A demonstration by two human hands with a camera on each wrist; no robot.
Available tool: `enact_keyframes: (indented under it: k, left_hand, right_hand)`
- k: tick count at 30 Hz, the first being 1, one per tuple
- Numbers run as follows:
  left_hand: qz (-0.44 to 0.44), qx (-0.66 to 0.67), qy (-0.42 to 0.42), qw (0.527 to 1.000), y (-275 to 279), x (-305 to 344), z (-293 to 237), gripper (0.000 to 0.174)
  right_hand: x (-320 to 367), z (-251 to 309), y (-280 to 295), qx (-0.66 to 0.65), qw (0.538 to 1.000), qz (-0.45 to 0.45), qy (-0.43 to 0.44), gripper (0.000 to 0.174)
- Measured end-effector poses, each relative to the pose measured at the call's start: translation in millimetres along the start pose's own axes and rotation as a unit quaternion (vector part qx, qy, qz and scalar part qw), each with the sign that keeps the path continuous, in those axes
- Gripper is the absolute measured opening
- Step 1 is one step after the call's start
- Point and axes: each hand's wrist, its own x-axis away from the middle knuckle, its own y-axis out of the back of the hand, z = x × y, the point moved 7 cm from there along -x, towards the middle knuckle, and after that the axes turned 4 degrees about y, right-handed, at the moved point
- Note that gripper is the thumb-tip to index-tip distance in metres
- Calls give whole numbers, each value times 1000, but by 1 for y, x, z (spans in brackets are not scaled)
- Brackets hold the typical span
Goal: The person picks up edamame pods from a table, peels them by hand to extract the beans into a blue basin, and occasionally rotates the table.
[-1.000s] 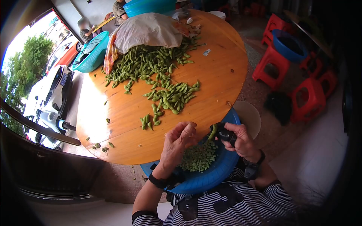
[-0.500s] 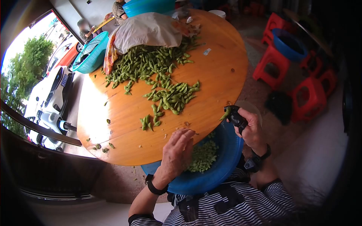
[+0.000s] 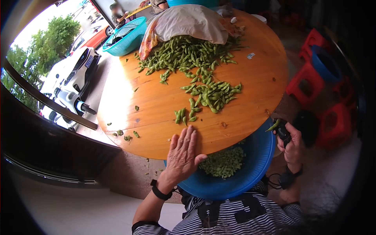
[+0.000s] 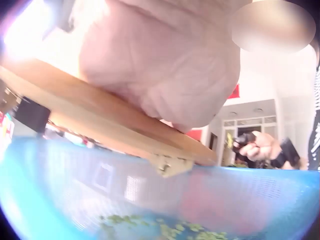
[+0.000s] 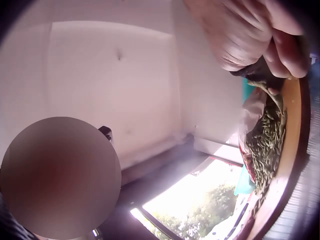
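My left hand lies palm down on the near edge of the round wooden table, fingers straight. Just beyond its fingertips is a small cluster of green soybean pods. To the right of the table edge, my right hand grips a black hand-held tool; one green pod sticks out at the tool's end. In the right wrist view, the fingers hide most of the tool. Below the table edge, a blue basin sits at the lap with shelled green beans in it.
A large heap of pods spills from under a pale sack, with a smaller pile nearer. A teal basket stands at the back left. Red stools and another blue basin are at the right.
My left hand has flattened onto the table from a loosely bent pose above the basin. My right hand has moved right, away from the basin, with the tool and pod. The head view has shifted left.
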Motion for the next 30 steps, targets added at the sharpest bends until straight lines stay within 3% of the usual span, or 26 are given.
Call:
enact_keyframes:
  k: [2, 4, 6, 9, 10, 12, 13, 14, 16, 17, 20, 21, 22, 24, 25, 27, 28, 30]
  left_hand:
    - [-47, -80, 135, 987, 6, 20, 55, 69]
    - [-117, -183, 250, 943, 36, 34, 106, 50]
    - [-253, -202, 255, 911, 66, 47, 134, 28]
    - [-364, -111, 238, 893, 93, 45, 144, 10]
    - [-365, -111, 240, 893, 97, 42, 145, 10]
    - [-286, -16, 396, 873, 86, 43, 170, 11]
    - [-298, 14, 378, 877, 87, 41, 169, 25]
    - [-297, 16, 377, 877, 89, 41, 168, 25]
    - [-269, 4, 235, 934, 93, 30, 150, 49]
    - [-251, 37, 218, 942, 87, 32, 152, 65]
    - [-272, -83, 179, 942, 88, 30, 130, 64]
    - [-292, -54, 198, 934, 92, 31, 125, 49]
    - [-295, -52, 195, 934, 94, 31, 122, 49]
    - [-312, -61, 184, 930, 101, 31, 113, 26]
    - [-348, 23, 176, 920, 103, 30, 104, 7]
    - [-277, 251, 236, 897, 85, 22, 82, 9]
    - [-267, 280, 177, 905, 83, 13, 53, 9]
    - [-157, 355, 98, 917, 68, -7, 4, 20]
  right_hand:
    - [1, -6, 4, -5, 1000, -15, 4, 29]
    - [1, -6, -1, -11, 1000, 0, 24, 30]
    - [1, 0, -10, 0, 1000, 5, 1, 31]
    - [-3, 2, -18, -1, 1000, 15, -7, 31]
    - [-3, 2, -19, 0, 1000, 17, -7, 31]
    - [-2, 2, -20, 3, 1000, 26, 0, 29]
    - [-3, 2, -20, 5, 1000, 25, 1, 29]
    - [-3, 1, -19, 16, 999, 30, 4, 29]
    - [-1, -1, -18, 28, 999, 36, 4, 29]
    - [0, -1, -18, 20, 999, 38, 0, 29]
    - [1, 1, -20, 12, 999, 37, -10, 28]
    - [2, 2, -21, 15, 999, 36, -20, 28]
    - [3, 3, -22, 16, 999, 33, -17, 28]
    - [4, -2, -23, 8, 999, 30, -20, 30]
    - [4, -4, -26, 15, 999, 45, -22, 34]
    - [6, -1, -49, -9, 998, 44, -40, 36]
    - [9, -3, -57, -14, 997, 50, -65, 37]
    - [10, -6, -76, 22, 991, 121, -43, 38]
